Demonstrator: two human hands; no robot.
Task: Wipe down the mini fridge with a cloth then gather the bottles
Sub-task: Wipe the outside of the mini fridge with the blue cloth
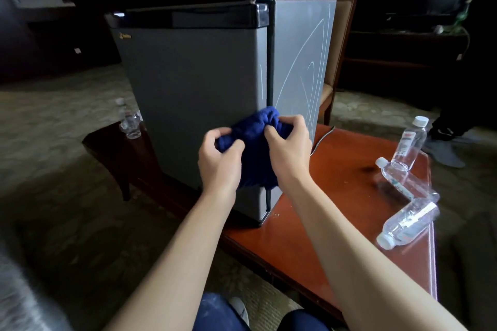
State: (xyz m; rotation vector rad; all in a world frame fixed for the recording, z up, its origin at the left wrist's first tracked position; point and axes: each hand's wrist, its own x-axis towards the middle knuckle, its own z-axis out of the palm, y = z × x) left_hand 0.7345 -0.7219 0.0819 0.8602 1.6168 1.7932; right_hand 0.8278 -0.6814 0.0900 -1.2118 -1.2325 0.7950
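Observation:
A grey mini fridge with a black top stands on a reddish wooden table; its right side shows white curved streaks. A bunched dark blue cloth is held in front of the fridge's near corner by both hands. My left hand grips its left part, my right hand its right part. Three clear water bottles are on the table's right: one upright, two lying down. Another bottle stands left of the fridge.
A wooden chair stands behind the fridge. A black cord runs across the table by the fridge's right side. Another person's shoe is on the carpet at far right. My knees are near the table's front edge.

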